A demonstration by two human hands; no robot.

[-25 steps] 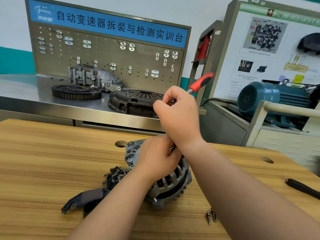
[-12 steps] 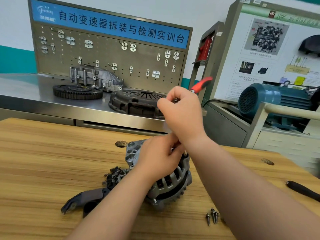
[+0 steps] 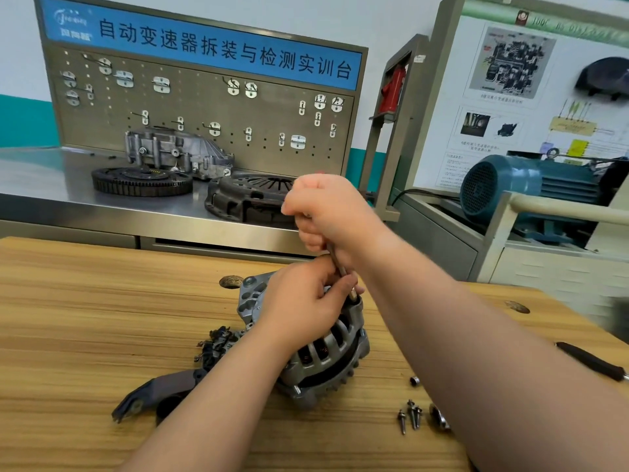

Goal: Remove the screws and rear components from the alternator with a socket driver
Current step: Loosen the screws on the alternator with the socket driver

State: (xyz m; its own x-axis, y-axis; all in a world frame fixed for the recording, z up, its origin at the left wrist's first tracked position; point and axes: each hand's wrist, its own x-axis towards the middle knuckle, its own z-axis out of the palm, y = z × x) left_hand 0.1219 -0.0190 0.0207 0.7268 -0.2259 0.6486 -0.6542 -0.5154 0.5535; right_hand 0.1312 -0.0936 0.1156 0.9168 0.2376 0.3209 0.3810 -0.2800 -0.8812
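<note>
The silver alternator (image 3: 326, 359) lies on the wooden table (image 3: 85, 318), its rear face turned up. My left hand (image 3: 303, 301) rests on top of it, fingers and thumb pinching the lower end of the socket driver's metal shaft (image 3: 340, 269). My right hand (image 3: 326, 212) grips the driver higher up; its red handle is hidden behind the fist. The driver tip meets the alternator's rear right edge beside my left thumb. Loose screws (image 3: 410, 415) and a small socket (image 3: 414, 381) lie to the right.
A black plastic rear cover (image 3: 153, 396) and a dark brush-holder part (image 3: 218, 342) lie left of the alternator. A black-handled tool (image 3: 592, 361) lies at the table's right edge. Behind are a steel bench with a clutch plate (image 3: 248, 195), flywheel (image 3: 141, 180) and blue motor (image 3: 524, 189).
My right hand has tilted and dropped slightly, so the red handle that stuck out behind it is now hidden. My left fingers have shifted onto the shaft near the tip.
</note>
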